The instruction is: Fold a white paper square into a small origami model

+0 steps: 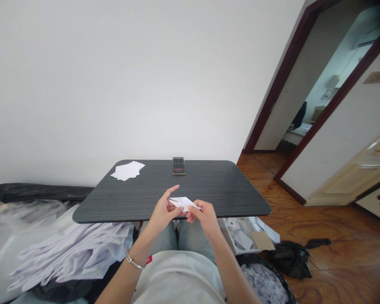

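A small piece of folded white paper (pixel 184 202) is held between my two hands, just above the front edge of the dark table (pixel 209 181). My left hand (pixel 165 211) pinches its left side, the index finger stretched up and away. On the right side, my right hand (pixel 203 214) grips the paper between thumb and fingers. A thin dark line shows at the paper's upper left edge; I cannot make out what it is.
White sheets (pixel 126 170) lie at the table's back left, and a phone (pixel 178 166) at its back middle. White cloth (pixel 79 251) is heaped at the left. A box of papers (pixel 240 234) and a black bag of scraps (pixel 264 280) are at the lower right.
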`<state>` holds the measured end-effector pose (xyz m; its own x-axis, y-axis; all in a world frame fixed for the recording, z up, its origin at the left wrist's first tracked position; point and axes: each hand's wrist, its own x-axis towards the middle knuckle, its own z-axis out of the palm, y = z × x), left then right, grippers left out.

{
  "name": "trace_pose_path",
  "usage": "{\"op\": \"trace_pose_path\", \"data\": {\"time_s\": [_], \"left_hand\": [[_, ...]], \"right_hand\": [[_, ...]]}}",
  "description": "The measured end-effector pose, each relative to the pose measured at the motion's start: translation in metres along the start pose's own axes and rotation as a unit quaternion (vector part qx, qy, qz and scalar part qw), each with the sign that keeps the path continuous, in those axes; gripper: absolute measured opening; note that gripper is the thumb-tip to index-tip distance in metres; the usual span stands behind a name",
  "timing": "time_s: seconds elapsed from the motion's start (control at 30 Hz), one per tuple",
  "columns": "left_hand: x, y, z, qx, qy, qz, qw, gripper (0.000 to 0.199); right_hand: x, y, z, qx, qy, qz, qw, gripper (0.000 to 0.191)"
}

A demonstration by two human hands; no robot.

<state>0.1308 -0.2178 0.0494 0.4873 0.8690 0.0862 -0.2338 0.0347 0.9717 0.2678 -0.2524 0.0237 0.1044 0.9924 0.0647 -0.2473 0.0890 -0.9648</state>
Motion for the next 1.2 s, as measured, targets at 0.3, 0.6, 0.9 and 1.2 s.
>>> {"op": "trace_pose_path", "data": {"time_s": [0.3,0.6,0.9,1.2], "left_hand": [[-0.003,0.003,-0.009,0.012,-0.038,-0.026,0.999,0.086],[-0.004,0.004,-0.009,0.005,-0.021,-0.026,0.999,0.084],[-0.001,-0.004,-0.002,0.052,0.022,0.011,0.998,0.077],[0.000,-0.005,-0.006,0.053,0.014,0.001,0.998,0.079]], "right_hand": [[0.003,0.004,-0.004,0.010,-0.002,0.015,1.000,0.024],[0.002,0.004,-0.004,0.007,-0.002,0.016,1.000,0.024],[0.003,0.009,0.001,-0.028,-0.009,0.007,1.000,0.018],[0.004,0.006,-0.006,-0.040,-0.060,0.024,0.997,0.022]]}}
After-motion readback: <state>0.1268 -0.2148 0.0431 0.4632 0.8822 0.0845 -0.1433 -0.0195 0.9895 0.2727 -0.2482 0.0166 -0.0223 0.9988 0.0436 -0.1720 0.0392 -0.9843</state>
